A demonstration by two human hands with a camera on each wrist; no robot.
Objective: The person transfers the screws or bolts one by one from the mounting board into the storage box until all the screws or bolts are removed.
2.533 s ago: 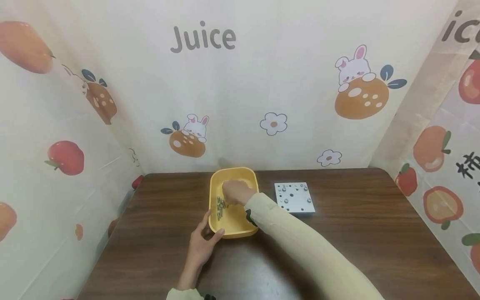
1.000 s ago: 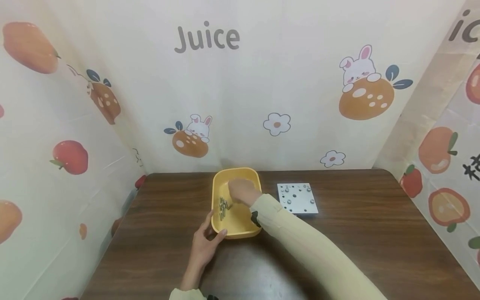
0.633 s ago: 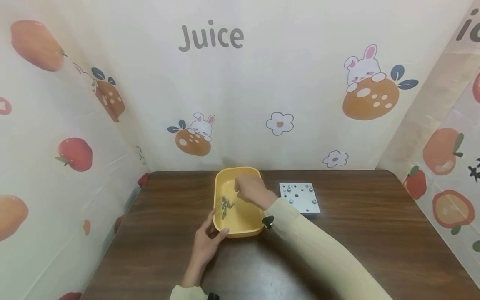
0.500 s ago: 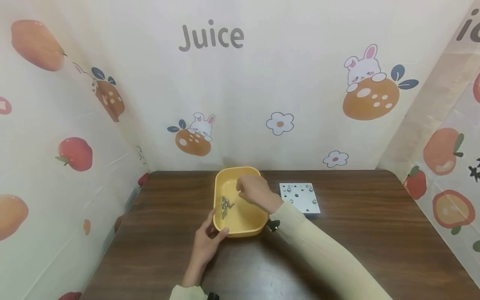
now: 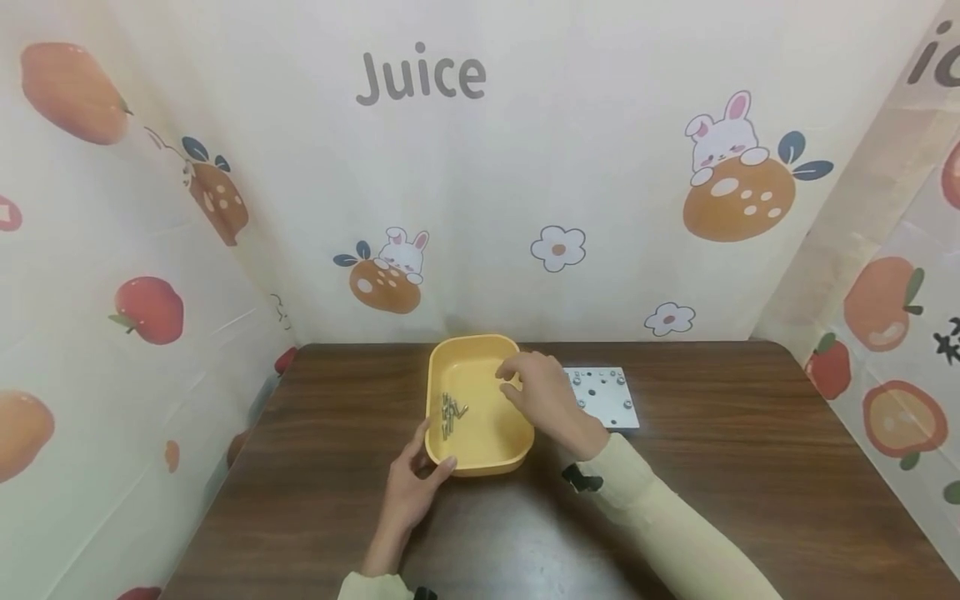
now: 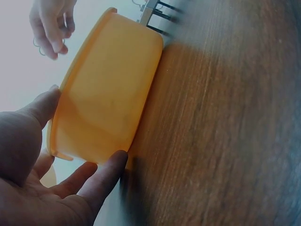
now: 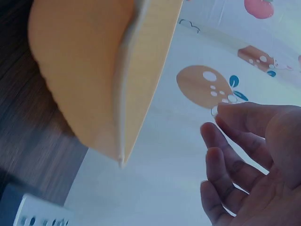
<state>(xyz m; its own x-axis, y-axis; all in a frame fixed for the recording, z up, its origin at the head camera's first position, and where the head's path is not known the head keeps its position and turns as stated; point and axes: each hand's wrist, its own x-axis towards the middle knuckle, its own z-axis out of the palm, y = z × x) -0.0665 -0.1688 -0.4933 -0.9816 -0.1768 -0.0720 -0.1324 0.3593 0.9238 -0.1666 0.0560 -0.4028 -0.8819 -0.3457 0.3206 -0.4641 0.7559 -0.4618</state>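
A yellow plastic tray (image 5: 486, 437) stands near the table's back edge in the head view. Several small metal screws (image 5: 450, 415) lie bunched along its left side. My left hand (image 5: 408, 492) grips the near left corner; in the left wrist view the thumb (image 6: 49, 101) is on the rim and the fingers bend round the outer wall (image 6: 108, 84). Over the tray's right rim hangs my right hand (image 5: 547, 392), fingers loosely bent, a gap between thumb and forefinger. No object shows in that right hand (image 7: 263, 155) in the right wrist view.
Right of the tray, partly behind my right hand, is a silver metal plate (image 5: 606, 396) with holes and several bolts. Dark legs (image 6: 162, 16) under it show in the left wrist view. A printed curtain (image 5: 480, 167) rises behind the brown wooden table (image 5: 712, 467).
My right hand has lifted out of the tray and moved right to its right rim, its fingers loosening. More of the screws shows, one lying askew. The left hand keeps its grip.
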